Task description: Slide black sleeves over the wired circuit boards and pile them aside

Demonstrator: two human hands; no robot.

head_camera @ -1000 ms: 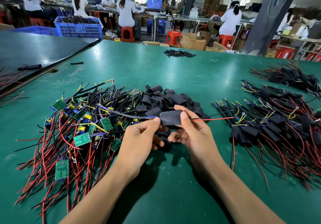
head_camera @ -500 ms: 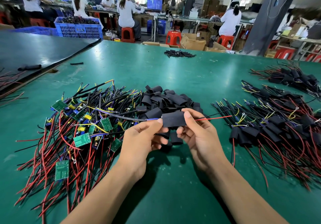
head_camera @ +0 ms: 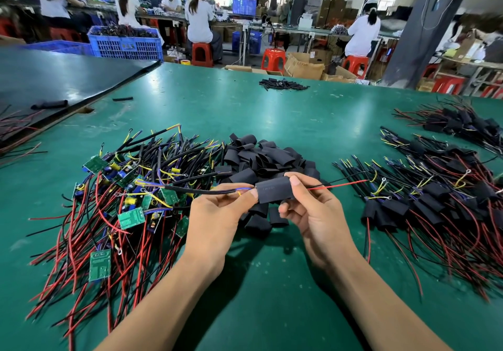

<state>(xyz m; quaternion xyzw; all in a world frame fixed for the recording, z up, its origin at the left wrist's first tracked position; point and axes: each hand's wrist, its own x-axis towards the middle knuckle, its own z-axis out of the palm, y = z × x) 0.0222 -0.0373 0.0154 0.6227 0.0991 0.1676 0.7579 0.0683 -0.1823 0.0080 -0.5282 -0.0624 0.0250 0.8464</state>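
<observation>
Slightly toward 3 o'clock, the black sleeve and both thumbs have been shifted since a second ago, and the left thumb has been brought up against the sleeve's 9 o'clock mouth; little else has changed. The sleeve is held level above the green table, dead centre. It is pinched by the right hand, thumb on the top edge and fingers curled beneath, probably to keep it steady while the board is seated. The lead bundle is pinched by the left hand right at the mouth, likely so the wired circuit board can be fed or tugged into place. That board is hidden inside the sleeve, so how fully it is covered cannot be told. A red wire is seen poking out of the 3 o'clock end, so sleeving is judged nearly done, with piling aside not yet done. Bare boards with red and black leads are heaped at 9 o'clock, loose sleeves at 12 o'clock just behind the hands, and the finished pile at 3 o'clock, well apart from the bare stock. A left-to-right flow is probably intended. A second finished heap is seen at 2 o'clock. Nothing solid is placed between the hands and the finished pile, but the trailing leads could be snagged on loose sleeves lying under the hands. Seated workers on red stools are seen far off at 12 o'clock.
</observation>
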